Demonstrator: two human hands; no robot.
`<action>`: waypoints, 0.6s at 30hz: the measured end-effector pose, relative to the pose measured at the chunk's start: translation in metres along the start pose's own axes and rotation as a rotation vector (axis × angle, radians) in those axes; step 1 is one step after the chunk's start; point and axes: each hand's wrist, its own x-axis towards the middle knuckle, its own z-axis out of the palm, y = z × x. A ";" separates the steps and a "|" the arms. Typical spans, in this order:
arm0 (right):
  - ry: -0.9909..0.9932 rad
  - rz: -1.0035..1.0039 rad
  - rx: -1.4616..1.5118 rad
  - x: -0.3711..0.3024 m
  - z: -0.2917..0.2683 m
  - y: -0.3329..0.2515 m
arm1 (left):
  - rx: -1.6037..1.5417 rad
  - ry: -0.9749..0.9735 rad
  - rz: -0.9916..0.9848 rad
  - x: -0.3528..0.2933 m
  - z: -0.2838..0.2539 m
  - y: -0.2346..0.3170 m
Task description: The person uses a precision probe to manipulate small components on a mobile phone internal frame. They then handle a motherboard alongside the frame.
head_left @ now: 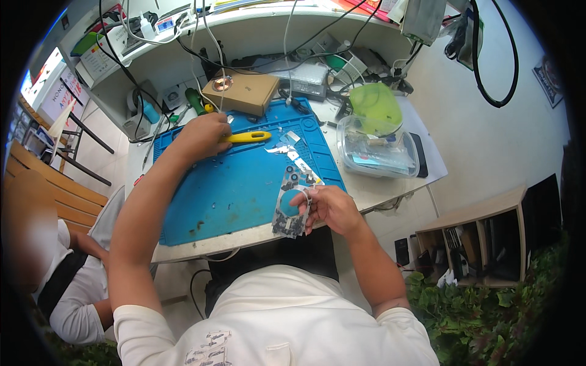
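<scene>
My left hand (209,135) is curled at the upper part of the blue work mat (223,189), closed round the near end of a yellow-handled tool (250,137). The tool's other end is hidden by the hand. Over the mat's front right edge, my right hand (332,209) grips a flat, grey-mottled phone back panel (285,226) by its side. Dark camera rings show at the panel's upper end, and blue shows through its round opening. White and silvery scraps (293,154) lie on the mat beyond the panel.
Behind the mat sit a brown cardboard box (244,91) and a bubble-wrapped package (305,79). At right stand a clear plastic container (378,155), its green lid (375,104) and a dark phone (419,155). Cables (287,55) hang across the back. Another person (73,287) sits at left.
</scene>
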 end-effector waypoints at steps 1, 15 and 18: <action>-0.001 0.001 0.000 0.000 0.001 0.001 | 0.064 0.006 0.043 0.000 -0.003 0.002; -0.137 0.238 -0.548 0.047 0.030 -0.048 | -0.685 0.563 -0.164 -0.098 -0.075 0.061; -0.269 0.282 -0.873 0.060 0.039 -0.066 | -0.606 0.499 -0.249 -0.125 -0.081 0.067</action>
